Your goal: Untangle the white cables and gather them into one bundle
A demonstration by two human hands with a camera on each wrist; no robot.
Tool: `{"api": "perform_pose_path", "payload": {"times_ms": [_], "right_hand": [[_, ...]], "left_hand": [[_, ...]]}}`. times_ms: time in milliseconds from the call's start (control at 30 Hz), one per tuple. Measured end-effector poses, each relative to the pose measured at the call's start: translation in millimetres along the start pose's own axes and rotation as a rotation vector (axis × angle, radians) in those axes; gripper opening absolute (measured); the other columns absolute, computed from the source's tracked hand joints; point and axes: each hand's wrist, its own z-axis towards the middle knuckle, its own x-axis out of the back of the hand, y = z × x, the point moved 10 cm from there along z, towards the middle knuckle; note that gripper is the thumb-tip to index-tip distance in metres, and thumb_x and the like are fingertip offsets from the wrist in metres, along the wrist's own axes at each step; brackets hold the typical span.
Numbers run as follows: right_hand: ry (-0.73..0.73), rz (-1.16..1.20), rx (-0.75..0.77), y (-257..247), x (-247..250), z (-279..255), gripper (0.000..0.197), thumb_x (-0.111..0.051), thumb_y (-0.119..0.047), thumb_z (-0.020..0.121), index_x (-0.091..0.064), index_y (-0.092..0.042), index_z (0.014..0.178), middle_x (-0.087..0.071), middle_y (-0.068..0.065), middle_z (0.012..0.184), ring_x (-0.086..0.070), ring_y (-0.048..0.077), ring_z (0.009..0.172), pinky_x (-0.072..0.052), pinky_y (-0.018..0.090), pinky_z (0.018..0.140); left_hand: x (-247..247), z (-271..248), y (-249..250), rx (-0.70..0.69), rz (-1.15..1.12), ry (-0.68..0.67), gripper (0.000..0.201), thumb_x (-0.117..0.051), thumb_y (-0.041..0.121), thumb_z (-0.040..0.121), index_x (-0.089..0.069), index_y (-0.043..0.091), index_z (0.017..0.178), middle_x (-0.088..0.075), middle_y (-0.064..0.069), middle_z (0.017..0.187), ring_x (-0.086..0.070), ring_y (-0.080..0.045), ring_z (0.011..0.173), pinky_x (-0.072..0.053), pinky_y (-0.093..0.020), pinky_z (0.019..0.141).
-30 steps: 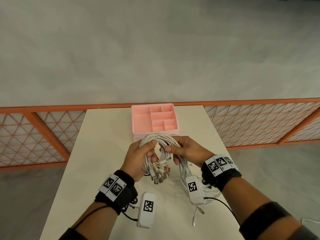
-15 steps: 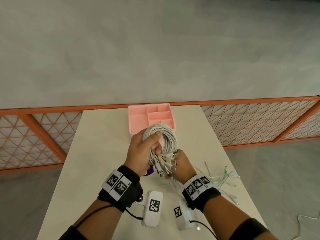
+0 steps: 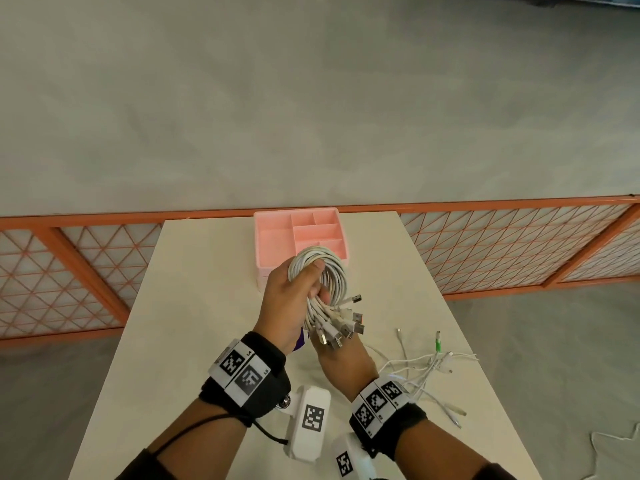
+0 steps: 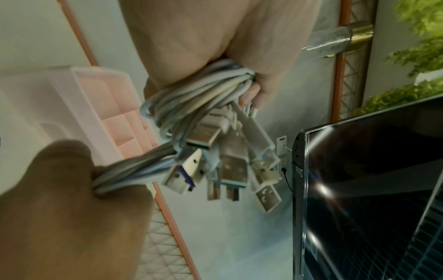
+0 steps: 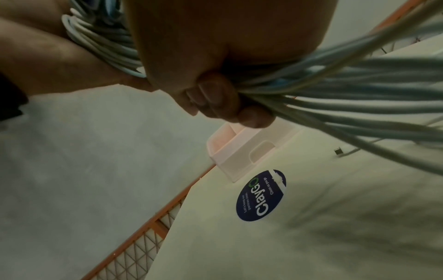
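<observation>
A cream table stands against an orange lattice railing, with grey floor beyond. At the table's far edge sits a pink compartment tray. Above the table, just in front of the tray, the white cable coil is held in the air. The left hand grips the coil's left side, thumb over the top and fingers curled through the loop. The right hand, below and nearer the person, is clenched round the strands leaving the coil (the right wrist view shows fingers wrapped tight on them). A cluster of USB plugs sticks out between the two hands. Loose cable ends trail from the right hand across the table to the right, one with a green tip. A round dark-blue sticker lies on the table just beside the tray.
</observation>
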Motion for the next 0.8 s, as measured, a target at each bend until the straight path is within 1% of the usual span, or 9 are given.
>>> {"api": "perform_pose_path", "payload": {"times_ms": [67, 133, 167, 233, 333, 400, 500, 600, 800], "right_hand": [[0.004, 0.084, 0.067, -7, -3, 0, 0.031, -0.053, -0.025, 0.099, -0.061, -0.006, 0.122, -0.065, 0.012, 0.12, -0.06, 0.021, 0.1, -0.048, 0.026, 0.09], [0.062, 0.107, 0.195, -22, -2, 0, 0.027, -0.053, -0.019, 0.097, -0.063, -0.016, 0.122, -0.066, 0.001, 0.121, -0.056, 0.006, 0.103, -0.043, 0.014, 0.094], [0.059, 0.113, 0.219, -23, -4, 4, 0.026, -0.053, -0.019, 0.096, -0.063, -0.024, 0.12, -0.066, -0.005, 0.116, -0.056, 0.003, 0.103, -0.042, 0.014, 0.092], [-0.001, 0.138, 0.168, -19, -12, 10, 0.015, -0.053, -0.025, 0.093, -0.061, -0.037, 0.097, -0.065, -0.012, 0.09, -0.06, 0.007, 0.081, -0.047, 0.025, 0.073], [-0.022, 0.171, 0.136, -18, -13, 11, 0.009, -0.054, -0.031, 0.092, -0.057, -0.038, 0.087, -0.057, -0.012, 0.069, -0.052, 0.005, 0.058, -0.045, 0.024, 0.056], [-0.055, 0.165, 0.126, -19, -13, 9, 0.013, -0.054, -0.033, 0.093, -0.054, -0.04, 0.082, -0.056, -0.012, 0.065, -0.052, 0.004, 0.053, -0.045, 0.022, 0.051], [-0.123, 0.122, 0.043, -14, -18, 4, 0.027, -0.056, -0.036, 0.093, -0.045, -0.037, 0.068, -0.052, -0.009, 0.056, -0.048, 0.003, 0.04, -0.042, 0.022, 0.043], [-0.157, 0.096, 0.005, -8, -24, 4, 0.029, -0.056, -0.038, 0.092, -0.043, -0.034, 0.066, -0.051, -0.007, 0.056, -0.047, 0.006, 0.039, -0.044, 0.025, 0.044], [-0.164, 0.126, -0.015, -9, -21, 6, 0.029, -0.055, -0.035, 0.092, -0.045, -0.036, 0.064, -0.052, -0.01, 0.045, -0.045, 0.009, 0.034, -0.045, 0.03, 0.043]], "left_hand": [[-1, -1, -2, 0.026, -0.039, 0.009, 0.043, -0.054, 0.015, 0.101, -0.066, 0.027, 0.061, -0.038, 0.001, 0.052, -0.049, -0.021, 0.05, -0.045, -0.028, 0.056], [0, -2, -3, 0.042, -0.078, 0.038, 0.042, -0.055, 0.014, 0.1, -0.063, 0.025, 0.06, -0.037, 0.0, 0.052, -0.048, -0.021, 0.047, -0.044, -0.027, 0.054], [1, -3, -3, 0.044, -0.095, 0.057, 0.038, -0.055, 0.014, 0.1, -0.061, 0.02, 0.063, -0.036, 0.0, 0.052, -0.048, -0.021, 0.046, -0.045, -0.027, 0.054], [2, -3, -2, 0.036, -0.122, 0.093, 0.028, -0.055, 0.013, 0.1, -0.059, 0.011, 0.073, -0.039, 0.001, 0.052, -0.052, -0.022, 0.047, -0.048, -0.029, 0.056], [5, -2, -2, 0.013, -0.065, 0.125, 0.021, -0.054, 0.014, 0.101, -0.062, 0.006, 0.083, -0.048, 0.005, 0.051, -0.063, -0.028, 0.062, -0.055, -0.039, 0.066], [10, 0, -5, 0.019, -0.002, 0.163, 0.025, -0.056, 0.017, 0.099, -0.062, 0.007, 0.077, -0.049, 0.0, 0.054, -0.061, -0.027, 0.066, -0.053, -0.044, 0.072], [23, 2, -11, 0.032, 0.067, 0.232, 0.034, -0.059, 0.021, 0.095, -0.059, 0.012, 0.062, -0.053, -0.004, 0.058, -0.051, -0.023, 0.061, -0.045, -0.042, 0.07], [24, -1, -14, 0.034, 0.067, 0.243, 0.035, -0.059, 0.019, 0.094, -0.062, 0.016, 0.059, -0.057, -0.004, 0.059, -0.051, -0.022, 0.061, -0.043, -0.04, 0.069], [19, -4, -11, 0.024, -0.048, 0.251, 0.028, -0.055, 0.012, 0.098, -0.071, 0.003, 0.076, -0.07, -0.016, 0.068, -0.066, -0.03, 0.07, -0.057, -0.04, 0.07]]}}
